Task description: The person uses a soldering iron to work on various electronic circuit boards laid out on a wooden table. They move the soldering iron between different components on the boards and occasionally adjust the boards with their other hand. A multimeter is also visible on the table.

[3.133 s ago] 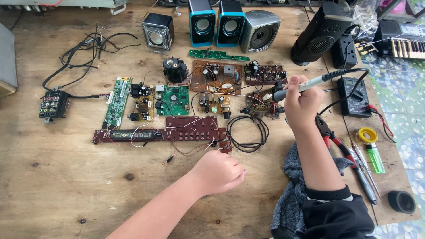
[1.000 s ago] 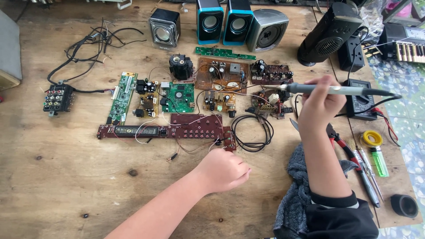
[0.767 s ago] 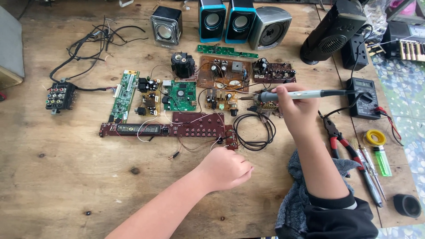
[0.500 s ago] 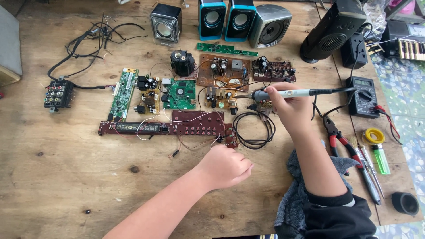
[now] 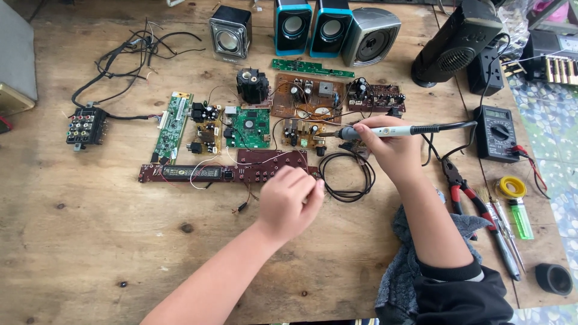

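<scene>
Nearest, our left hand (image 5: 291, 201) rests curled into a loose fist on the wooden table (image 5: 90, 241), knuckles against the right end of the long dark red board (image 5: 229, 171); we cannot tell whether it pinches anything. A moment ago that fist lay lower on bare wood, so it has slid up to the board, likely to steady it. A grey cloth (image 5: 415, 271) lies under our right forearm.

Next out, our right hand (image 5: 385, 147) is closed round the soldering iron (image 5: 391, 130) in a pen grip, iron lying almost level, tip pointing left at the small brown board (image 5: 304, 133) just above the black cable coil (image 5: 346, 176). Earlier the iron was raised over to the right near the multimeter (image 5: 497, 132); now it has come down and left, tip at or just over the board; contact cannot be told. We judge soldering is about to begin on that board.

Right side: red-handled pliers (image 5: 460, 186), solder roll (image 5: 512, 188), green lighter (image 5: 521, 218), black round cap (image 5: 554, 278).

Mid row: green square board (image 5: 250, 127), narrow green board (image 5: 173, 125), brown boards beyond, AV jack block (image 5: 87, 125) with tangled wires (image 5: 132, 54).

Far edge: a black speaker (image 5: 230, 31), two blue speakers (image 5: 313, 27), a grey speaker (image 5: 373, 36), a big black speaker (image 5: 460, 39).
</scene>
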